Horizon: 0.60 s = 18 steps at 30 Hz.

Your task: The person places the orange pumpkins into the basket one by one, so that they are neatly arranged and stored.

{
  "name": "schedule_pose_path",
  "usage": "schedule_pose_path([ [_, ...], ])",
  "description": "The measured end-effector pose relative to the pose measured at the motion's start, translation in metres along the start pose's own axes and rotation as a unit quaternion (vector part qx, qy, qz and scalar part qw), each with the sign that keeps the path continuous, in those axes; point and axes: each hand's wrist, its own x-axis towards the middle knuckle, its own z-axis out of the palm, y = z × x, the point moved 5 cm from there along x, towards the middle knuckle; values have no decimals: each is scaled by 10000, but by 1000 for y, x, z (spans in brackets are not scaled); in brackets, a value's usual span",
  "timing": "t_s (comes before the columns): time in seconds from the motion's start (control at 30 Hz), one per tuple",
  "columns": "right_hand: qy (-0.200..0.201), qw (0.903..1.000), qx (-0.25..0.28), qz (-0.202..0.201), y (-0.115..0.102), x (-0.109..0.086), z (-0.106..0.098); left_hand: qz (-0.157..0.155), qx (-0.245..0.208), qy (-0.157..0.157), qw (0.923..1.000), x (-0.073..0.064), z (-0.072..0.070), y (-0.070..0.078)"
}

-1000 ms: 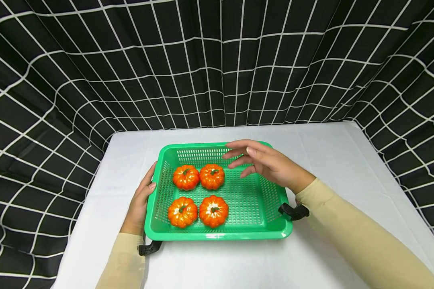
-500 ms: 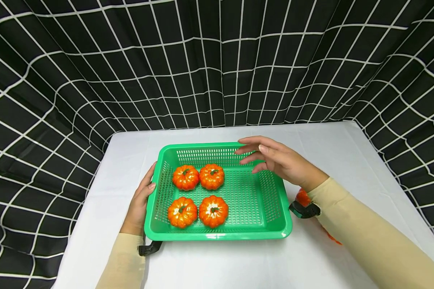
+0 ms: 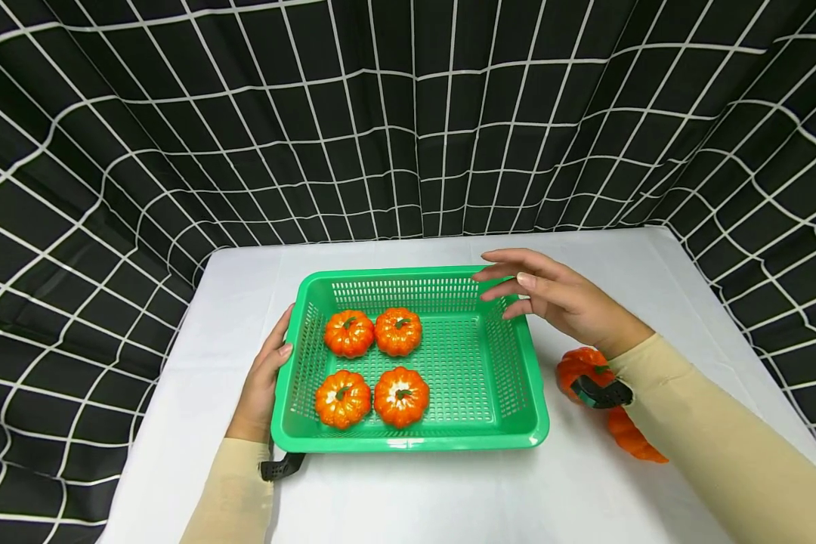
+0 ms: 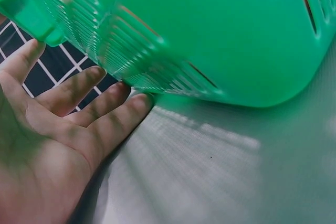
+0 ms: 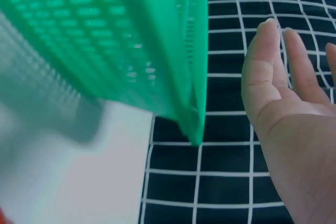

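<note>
A green plastic basket (image 3: 408, 444) stands on the white table with several small orange pumpkins, grouped towards its left; one is the front-left pumpkin (image 3: 343, 399). My left hand (image 3: 261, 385) rests against its left side, thumb at the rim. In the left wrist view, fairly straight fingertips (image 4: 139, 100) touch the slotted outer wall. My right hand (image 3: 567, 302) hovers over the basket's back right corner, fingers spread and holding nothing. Under the right wrist, outside the basket, lie a red-orange pumpkin (image 3: 574, 370) and another orange pumpkin (image 3: 634, 437), both partly hidden by the wristband and sleeve.
White cloth covers the table (image 3: 408, 499). Black curtains (image 3: 408, 136) with a white grid enclose its back and sides. The basket's right wall (image 5: 105, 40) stands beside the right hand in the right wrist view.
My right hand has moved right, from above the basket's inside to its right back corner. The two pumpkins on the table have come into sight from under the arm. The left hand stays put.
</note>
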Motion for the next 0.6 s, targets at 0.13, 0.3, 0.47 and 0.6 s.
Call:
schedule_pose_path([
  [0.13, 132, 9999, -97, 24, 2, -9, -9, 39, -26, -4, 10000, 1, -1, -1],
  [0.3, 248, 9993, -232, 137, 6, -20, -17, 51, -42, -34, 10000, 3, -1, -2],
  [0.47, 296, 9986, -373, 227, 8, -32, -25, 16, -14, -5, 10000, 2, -2, -2],
  [0.6, 409, 9984, -340, 193, 6, -42, -34, 12, -52, 49, 10000, 1, -1, -2],
])
